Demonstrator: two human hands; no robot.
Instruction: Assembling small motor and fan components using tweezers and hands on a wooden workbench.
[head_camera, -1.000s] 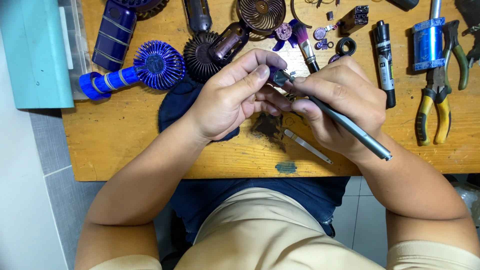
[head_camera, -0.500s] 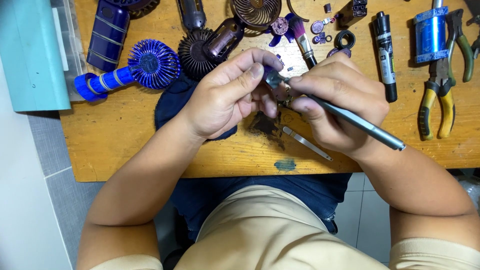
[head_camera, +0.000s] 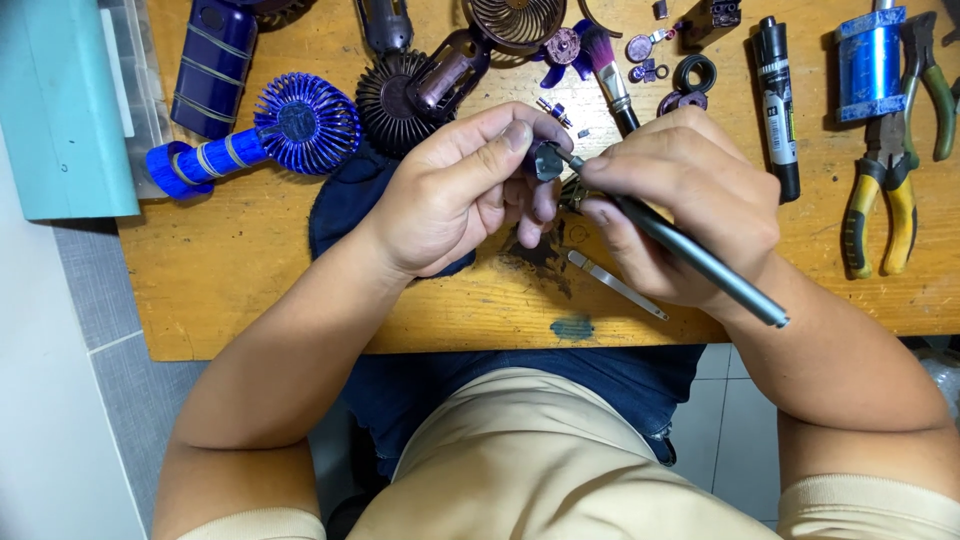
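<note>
**Fingers pinch a small dark part while a slim tool meets it**

The fingers (head_camera: 500, 140) of the left hand (head_camera: 455, 195) are curled and pressed together around a small dark part (head_camera: 546, 160), thumb and forefinger pinching it just above the wooden counter (head_camera: 250, 290). That forearm comes up from the lower left, wrist bent so the knuckles face the camera. The right hand (head_camera: 690, 205) comes in from the lower right, its fingers closed in a pen-style grip on a slim grey screwdriver (head_camera: 700, 262).

The screwdriver's long axis runs diagonally: its tip points up and left into the small dark part, its butt end sticks out down and right past the wrist. Whether the tip sits in a screw cannot be told.

Taking the small dark part as the landmark: a metal strip (head_camera: 615, 285) lies just below it on the counter, a dark cloth (head_camera: 345, 205) to its left under the left hand, a blue handheld fan (head_camera: 270, 135) farther left, and yellow-handled pliers (head_camera: 885, 200) well to its right.
</note>
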